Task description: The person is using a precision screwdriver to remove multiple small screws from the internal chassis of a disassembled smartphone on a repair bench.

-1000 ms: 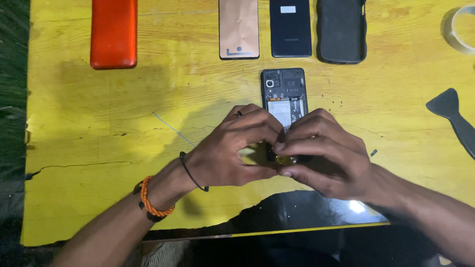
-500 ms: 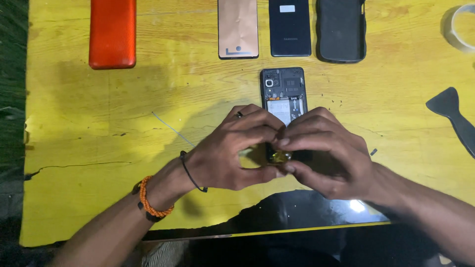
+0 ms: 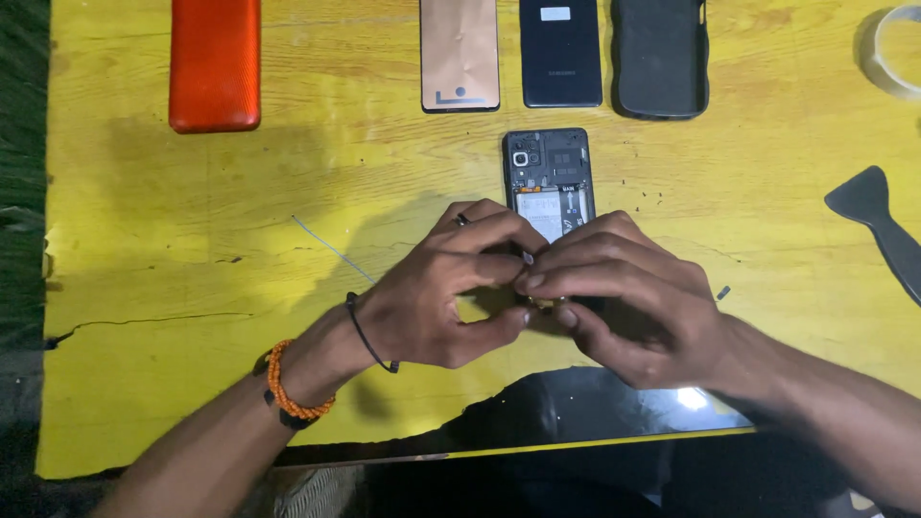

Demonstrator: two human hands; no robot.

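Two bare hands meet over the lower end of an opened phone (image 3: 549, 182) that lies back-up, its cover off and its inner parts showing, a little above the middle of the yellow wooden table (image 3: 192, 249). The left hand (image 3: 446, 297) comes in from seven o'clock, its fingers curled inward with thumb and fingertips pinched toward the phone's bottom edge; it wears a ring, a thin black band at the wrist and an orange bead bracelet (image 3: 283, 384) further down the forearm. The right hand (image 3: 628, 302) comes in from four o'clock, likewise curled, its fingertips touching those of the left. Both are closed tightly around the phone's lower end, though whether some small part sits between the fingertips cannot be told, since the fingers hide it. At twelve o'clock from the phone, along the far edge, lie a copper-coloured back cover (image 3: 460, 55), a dark phone (image 3: 560, 53) and a black case (image 3: 660, 58), side by side but apart. An orange phone (image 3: 215, 62) lies well off at ten o'clock. A roll of clear tape (image 3: 892, 48) sits at two o'clock in the corner, and a black plastic pry tool (image 3: 878, 225) lies at three o'clock near the table's edge. A dark glossy panel (image 3: 576, 408) lies at six o'clock, just below the hands.
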